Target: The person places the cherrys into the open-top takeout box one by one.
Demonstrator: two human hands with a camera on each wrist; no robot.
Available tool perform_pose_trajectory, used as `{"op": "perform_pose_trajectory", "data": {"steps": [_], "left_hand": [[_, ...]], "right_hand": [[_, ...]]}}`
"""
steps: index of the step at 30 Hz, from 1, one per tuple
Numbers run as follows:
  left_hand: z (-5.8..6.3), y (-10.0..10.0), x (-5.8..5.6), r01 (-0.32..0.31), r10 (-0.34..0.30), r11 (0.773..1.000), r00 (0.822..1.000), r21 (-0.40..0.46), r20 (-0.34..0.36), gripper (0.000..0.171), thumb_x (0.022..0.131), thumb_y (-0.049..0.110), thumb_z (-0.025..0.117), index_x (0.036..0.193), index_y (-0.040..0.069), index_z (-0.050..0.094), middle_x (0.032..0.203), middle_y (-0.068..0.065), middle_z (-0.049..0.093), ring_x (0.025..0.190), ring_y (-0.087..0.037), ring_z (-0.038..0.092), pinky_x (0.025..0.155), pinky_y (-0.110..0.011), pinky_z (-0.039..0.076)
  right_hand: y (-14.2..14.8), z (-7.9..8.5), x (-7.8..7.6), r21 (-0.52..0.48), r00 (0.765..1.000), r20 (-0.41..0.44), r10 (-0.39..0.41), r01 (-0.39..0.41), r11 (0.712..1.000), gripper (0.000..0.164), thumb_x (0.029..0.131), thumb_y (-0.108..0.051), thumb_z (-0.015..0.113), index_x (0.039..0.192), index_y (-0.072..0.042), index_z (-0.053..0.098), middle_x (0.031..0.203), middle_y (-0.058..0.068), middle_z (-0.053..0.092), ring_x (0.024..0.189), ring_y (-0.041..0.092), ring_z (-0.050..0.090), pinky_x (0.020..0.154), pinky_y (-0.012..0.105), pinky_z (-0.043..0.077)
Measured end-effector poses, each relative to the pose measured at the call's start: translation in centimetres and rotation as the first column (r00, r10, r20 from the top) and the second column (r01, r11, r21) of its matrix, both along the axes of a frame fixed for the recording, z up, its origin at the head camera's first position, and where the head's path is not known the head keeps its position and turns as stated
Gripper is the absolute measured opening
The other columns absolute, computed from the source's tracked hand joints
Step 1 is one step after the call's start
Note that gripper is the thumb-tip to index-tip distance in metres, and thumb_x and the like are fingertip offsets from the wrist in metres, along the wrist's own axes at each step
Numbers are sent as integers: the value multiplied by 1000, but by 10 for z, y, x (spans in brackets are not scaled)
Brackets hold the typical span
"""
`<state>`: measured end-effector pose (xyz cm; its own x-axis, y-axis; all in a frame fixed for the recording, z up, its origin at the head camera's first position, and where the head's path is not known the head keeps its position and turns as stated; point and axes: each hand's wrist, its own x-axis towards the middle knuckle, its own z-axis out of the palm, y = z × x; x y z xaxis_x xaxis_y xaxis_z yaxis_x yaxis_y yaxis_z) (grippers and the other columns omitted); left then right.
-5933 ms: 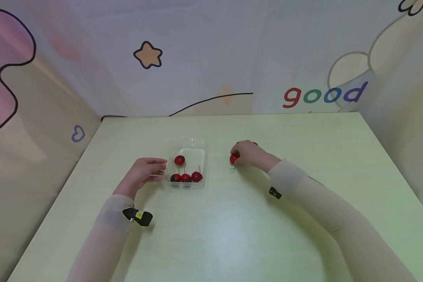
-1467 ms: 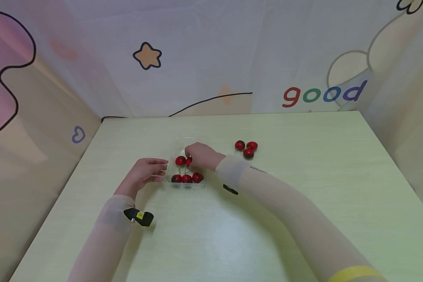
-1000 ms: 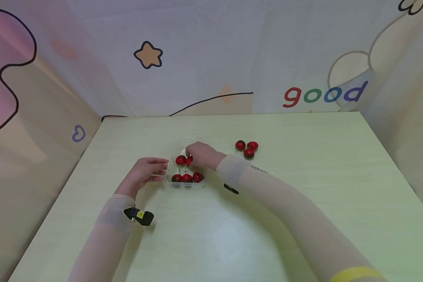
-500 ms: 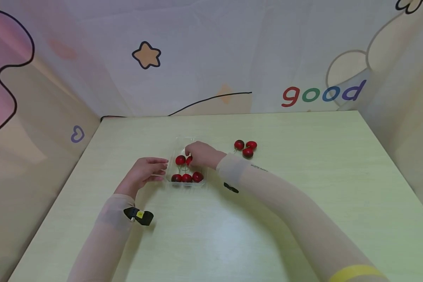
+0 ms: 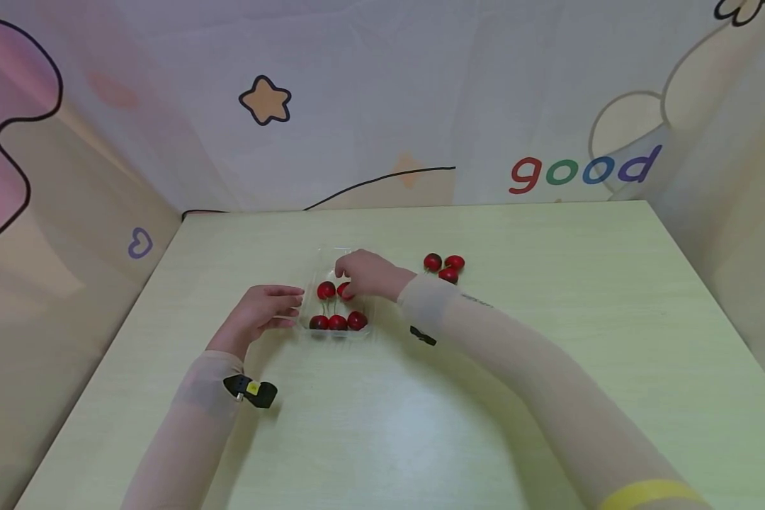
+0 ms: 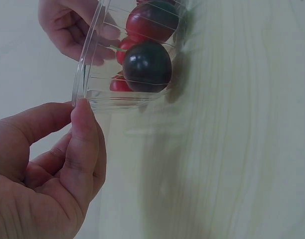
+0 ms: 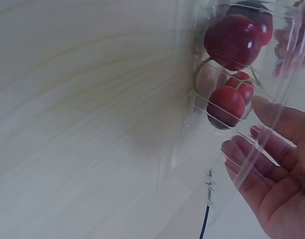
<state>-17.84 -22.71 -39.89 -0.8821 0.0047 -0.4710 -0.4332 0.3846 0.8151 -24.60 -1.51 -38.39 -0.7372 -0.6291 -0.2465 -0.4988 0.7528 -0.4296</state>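
Observation:
A clear plastic box (image 5: 371, 312) holds several red cherries with stems. Three lie along its near side, the middle cherry (image 5: 338, 323) among them; behind these is a dark red cherry (image 5: 326, 290) with another cherry (image 5: 344, 290) to its right. My right hand (image 5: 371, 273) hovers over the box's right side, fingers parted just above that right cherry; the right wrist view shows a gap between fingertips and cherry (image 7: 226, 107). At the box's left side my left hand (image 5: 263, 312) pinches the rim between its fingertips, as the left wrist view shows.
Three more cherries (image 5: 448, 275) lie clustered on the pale wooden table (image 5: 548, 283), right of the box and beyond the right forearm. A printed cloth (image 5: 382, 106) closes off the back and sides of the table.
A cherry came from the right cluster into the box in my right hand. Within the last half second that hand has let go and risen slightly. The left hand stays at the rim.

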Motion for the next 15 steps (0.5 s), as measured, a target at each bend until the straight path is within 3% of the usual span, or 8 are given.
{"op": "perform_pose_trajectory", "data": {"steps": [15], "left_hand": [[-1, -1, 0, -7, 7, 1000, 1000, -3, 7, 43, 106, 17, 56, 144, -1, 55, 139, -22, 61, 89, -9, 63, 73, -15, 58]], "right_hand": [[42, 25, 4, -175, 995, -92, -34, 18, 984, 33, 101, -17, 65, 130, -3, 65, 130, 13, 69, 120, 28, 64, 108, 39, 53]]}}
